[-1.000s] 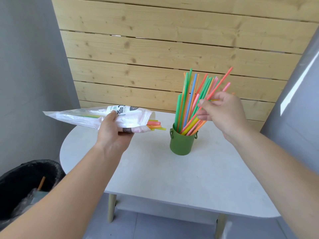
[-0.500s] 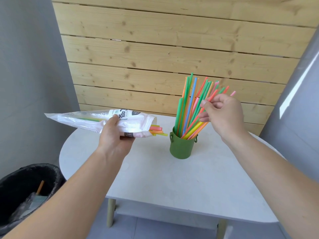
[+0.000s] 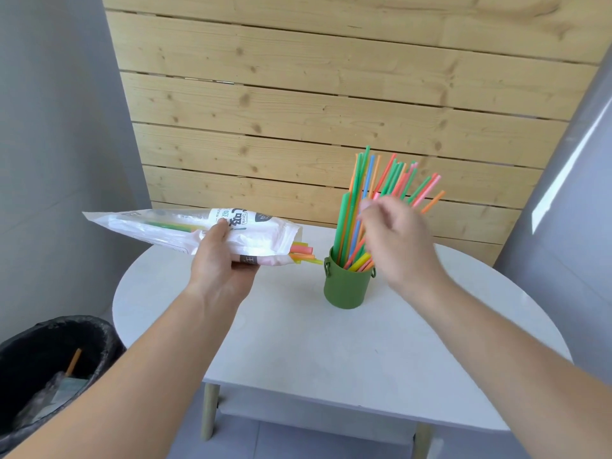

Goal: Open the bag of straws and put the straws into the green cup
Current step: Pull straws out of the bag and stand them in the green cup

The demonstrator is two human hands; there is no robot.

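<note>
The green cup (image 3: 347,289) stands upright on the white table (image 3: 298,352), and several coloured straws (image 3: 362,180) fan out of it. Just in front of those straws my right hand (image 3: 397,246) is motion-blurred, its fingers loosely apart, and I see no straw gripped in it. To the left, above the table, my left hand (image 3: 222,263) holds the white plastic straw bag (image 3: 159,226) level. The bag's open mouth faces the cup, with a few straw ends (image 3: 303,253) sticking out of it.
A black-lined waste bin (image 3: 49,359) with an orange straw and wrapping inside sits on the floor at lower left. A wooden slat wall rises right behind the table. Grey walls close in on both sides.
My right hand lowered a bunch of straws into the cup and let go; those straws now lean out to the right. The hand has drifted left. The bag stayed put.
</note>
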